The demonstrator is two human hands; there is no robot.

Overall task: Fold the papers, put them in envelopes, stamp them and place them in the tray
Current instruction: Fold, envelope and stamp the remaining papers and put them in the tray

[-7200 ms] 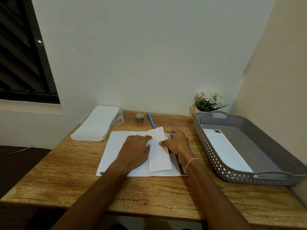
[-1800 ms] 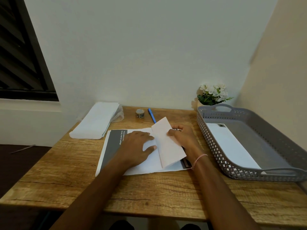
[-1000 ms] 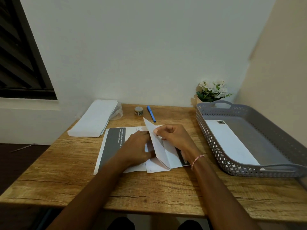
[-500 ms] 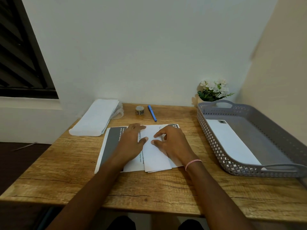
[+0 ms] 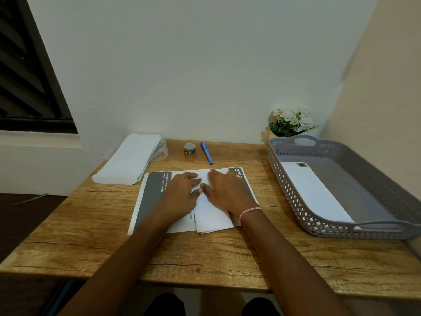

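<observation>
The light brown wood-grain table [image 5: 91,224] fills the lower part of the view, set against a white wall, with a dark louvred window [image 5: 27,76] at the upper left. Along its right side sits a grey perforated plastic tray [image 5: 341,233] with handle cut-outs at both ends. A long white stamped envelope [image 5: 314,192] lies flat inside it, the small dark stamp at its far corner. At the middle of the table lie printed white sheets with a dark grey band [image 5: 148,197], and on top of them, towards their right half, rests the folded white paper [image 5: 211,217], its near edge just overhanging the sheets. At the far left corner lies a stack of long white envelopes [image 5: 129,160], angled towards the wall. Both hands lie flat on the folded paper with fingers stretched out, gripping nothing: the left hand [image 5: 182,192] presses its left part, the right hand [image 5: 227,192] its right, and their thumbs nearly meet. A small pot of white flowers [image 5: 291,120] stands behind the tray. A blue pen [image 5: 206,153] and a small patterned roll [image 5: 189,149] lie beside each other near the wall. A thin pink-and-white bracelet [image 5: 249,212] circles the right wrist.
</observation>
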